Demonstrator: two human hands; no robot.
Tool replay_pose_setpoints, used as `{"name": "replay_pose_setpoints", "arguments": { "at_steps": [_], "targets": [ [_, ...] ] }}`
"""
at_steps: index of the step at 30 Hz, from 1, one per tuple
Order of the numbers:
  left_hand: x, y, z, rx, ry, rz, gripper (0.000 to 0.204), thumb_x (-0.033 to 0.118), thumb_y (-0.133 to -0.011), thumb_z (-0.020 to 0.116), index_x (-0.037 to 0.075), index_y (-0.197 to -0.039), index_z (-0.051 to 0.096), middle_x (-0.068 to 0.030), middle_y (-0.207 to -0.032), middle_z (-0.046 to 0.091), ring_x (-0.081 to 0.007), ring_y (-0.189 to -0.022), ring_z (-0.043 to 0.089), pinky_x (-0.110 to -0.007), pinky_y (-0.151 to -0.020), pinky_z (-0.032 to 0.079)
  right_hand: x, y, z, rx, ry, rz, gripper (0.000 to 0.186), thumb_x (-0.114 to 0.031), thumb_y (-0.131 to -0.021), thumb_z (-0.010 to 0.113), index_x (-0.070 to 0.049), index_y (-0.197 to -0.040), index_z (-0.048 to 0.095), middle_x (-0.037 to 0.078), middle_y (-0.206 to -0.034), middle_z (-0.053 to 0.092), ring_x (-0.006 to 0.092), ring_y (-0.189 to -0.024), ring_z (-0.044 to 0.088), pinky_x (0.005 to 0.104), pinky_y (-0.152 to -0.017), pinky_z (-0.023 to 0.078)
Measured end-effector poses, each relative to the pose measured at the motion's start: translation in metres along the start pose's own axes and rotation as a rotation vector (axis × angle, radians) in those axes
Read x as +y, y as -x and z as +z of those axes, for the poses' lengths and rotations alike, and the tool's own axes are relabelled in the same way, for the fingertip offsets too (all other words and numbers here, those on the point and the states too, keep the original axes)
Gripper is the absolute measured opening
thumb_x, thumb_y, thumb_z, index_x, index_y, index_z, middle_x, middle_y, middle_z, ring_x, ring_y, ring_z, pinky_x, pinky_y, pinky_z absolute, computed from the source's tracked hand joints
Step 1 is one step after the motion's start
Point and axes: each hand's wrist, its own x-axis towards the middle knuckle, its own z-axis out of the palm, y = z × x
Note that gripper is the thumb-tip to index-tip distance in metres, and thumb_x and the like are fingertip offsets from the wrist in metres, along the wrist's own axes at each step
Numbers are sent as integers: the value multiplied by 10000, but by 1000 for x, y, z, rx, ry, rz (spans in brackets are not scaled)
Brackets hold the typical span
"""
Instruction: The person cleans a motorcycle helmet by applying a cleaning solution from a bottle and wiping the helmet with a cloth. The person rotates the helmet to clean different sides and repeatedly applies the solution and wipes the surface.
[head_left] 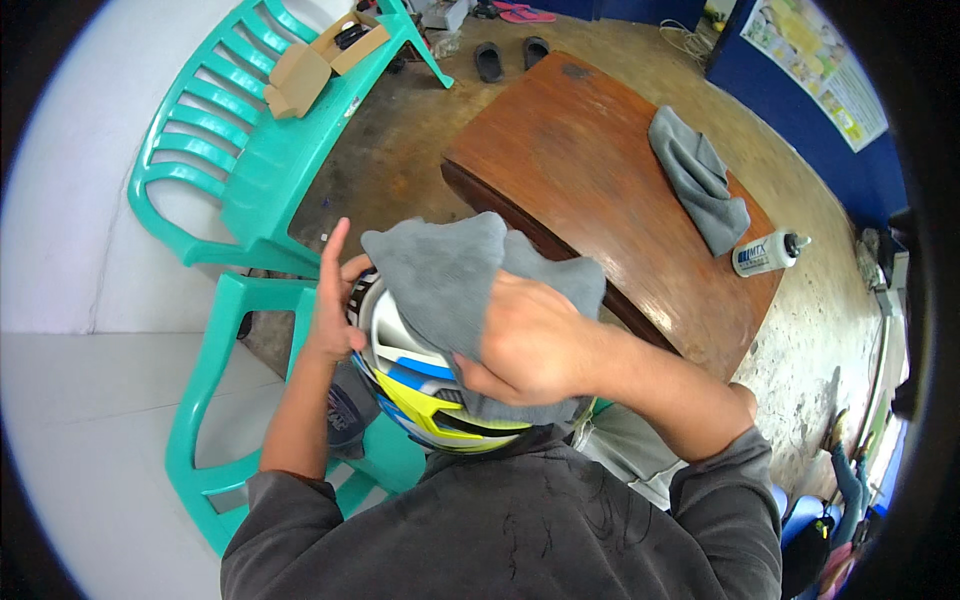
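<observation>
A motorcycle helmet (pixel 437 408) in white, blue, black and neon yellow rests close against my body, at lap height. My left hand (pixel 335 300) steadies its left side, thumb toward me and index finger raised off the shell; some other fingers are hidden behind the rim. Bunched in my right hand (pixel 535 340) is a grey cloth (pixel 440 270), pressed on the top and right of the helmet. The fingers of that hand are curled into the fabric. Much of the helmet's far and right side is covered by the cloth.
Ahead to the right stands a brown wooden table (pixel 570 150) bearing another grey cloth (pixel 695 175) and a white squeeze bottle (pixel 765 255). A green plastic chair (pixel 270 170) holds an opened cardboard box (pixel 350 45). Another green chair (pixel 200 400) and a dark cap (pixel 345 415) are at left.
</observation>
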Motion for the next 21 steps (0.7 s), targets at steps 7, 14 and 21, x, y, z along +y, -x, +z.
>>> {"name": "replay_pose_setpoints", "arguments": {
  "at_steps": [7, 14, 21],
  "targets": [
    [-3, -11, 2, 8, 97, -3, 1673, 876, -501, 836, 45, -1708, 30, -282, -1434, 628, -363, -1317, 652, -454, -1146, 503, -12, 87, 9, 293, 12, -111, 342, -235, -818, 755, -18, -1082, 763, 187, -1129, 721, 404, -1109, 681, 481, -981, 552],
    [4, -19, 11, -5, -19, 48, 1712, 911, -480, 809, 43, -1712, -5, -276, -1407, 654, -374, -1331, 643, -465, -1161, 476, -15, 36, -21, -190, 125, 100, 374, -302, -968, 640, 26, -816, 735, 249, -880, 744, 413, -840, 747, 547, -767, 594],
    [-23, -41, -1, 46, -615, 338, 1041, 739, -989, 472, 29, -1704, 213, -191, -1783, 165, -349, -1654, 106, -512, -1334, 81, 46, -95, -4, -357, 17, -131, 387, -322, -970, 541, -27, -923, 788, 263, -945, 759, 474, -901, 732, 596, -807, 572]
  ]
}}
